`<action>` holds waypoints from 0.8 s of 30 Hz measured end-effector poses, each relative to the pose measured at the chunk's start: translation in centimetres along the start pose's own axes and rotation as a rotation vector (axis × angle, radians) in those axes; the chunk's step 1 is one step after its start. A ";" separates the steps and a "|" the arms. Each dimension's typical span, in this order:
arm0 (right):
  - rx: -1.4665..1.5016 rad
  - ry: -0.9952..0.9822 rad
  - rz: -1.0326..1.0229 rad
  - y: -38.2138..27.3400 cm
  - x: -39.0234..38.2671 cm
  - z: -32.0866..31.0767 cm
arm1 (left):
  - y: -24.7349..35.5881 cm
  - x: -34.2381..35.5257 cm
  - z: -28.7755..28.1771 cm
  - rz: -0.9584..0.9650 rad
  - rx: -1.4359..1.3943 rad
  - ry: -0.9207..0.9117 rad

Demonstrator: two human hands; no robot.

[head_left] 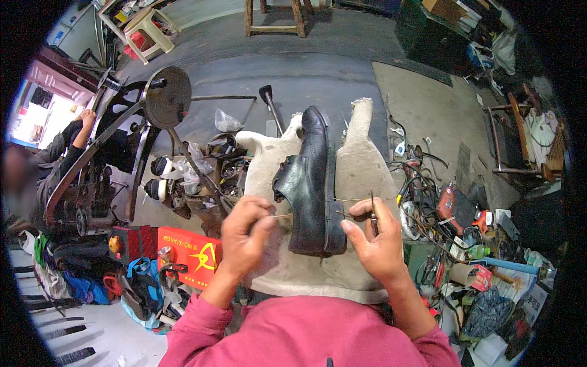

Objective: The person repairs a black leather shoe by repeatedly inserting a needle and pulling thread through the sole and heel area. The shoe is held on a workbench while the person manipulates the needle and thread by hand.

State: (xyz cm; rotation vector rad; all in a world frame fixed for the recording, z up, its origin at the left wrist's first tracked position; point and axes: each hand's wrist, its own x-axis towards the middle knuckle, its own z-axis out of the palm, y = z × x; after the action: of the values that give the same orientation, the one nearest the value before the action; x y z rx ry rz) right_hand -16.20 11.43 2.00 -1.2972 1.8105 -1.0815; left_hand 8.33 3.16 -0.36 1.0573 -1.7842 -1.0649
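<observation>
In the centre of the frame, the left hand has its thumb and fingertips together on a pale thread, while the right hand curls its fingers around a slim dark tool. Between them, a black shoe lies on its side, toe toward the top, sole facing right, on a beige cloth over the lap. At lower left stands a red box, its contents hidden; at lower right, among the clutter, lies a green bottle, whose contents I cannot tell.
</observation>
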 end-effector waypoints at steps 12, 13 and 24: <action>-0.171 -0.074 0.084 0.3 2.4 1.4 | 0.1 2.1 0.8 -0.408 -1.213 0.244; -0.159 -0.090 0.139 0.4 2.2 1.5 | -0.2 2.3 0.7 -0.419 -1.174 0.229; -0.093 -0.013 0.079 1.9 2.5 2.1 | -5.2 7.8 -8.9 -0.308 -0.874 0.702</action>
State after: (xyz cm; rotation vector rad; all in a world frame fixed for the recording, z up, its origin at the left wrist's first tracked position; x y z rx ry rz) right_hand -15.92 8.81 -0.70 -1.2717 1.9054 -0.9546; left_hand 15.07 -7.88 -0.50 0.9616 -0.5030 -1.2611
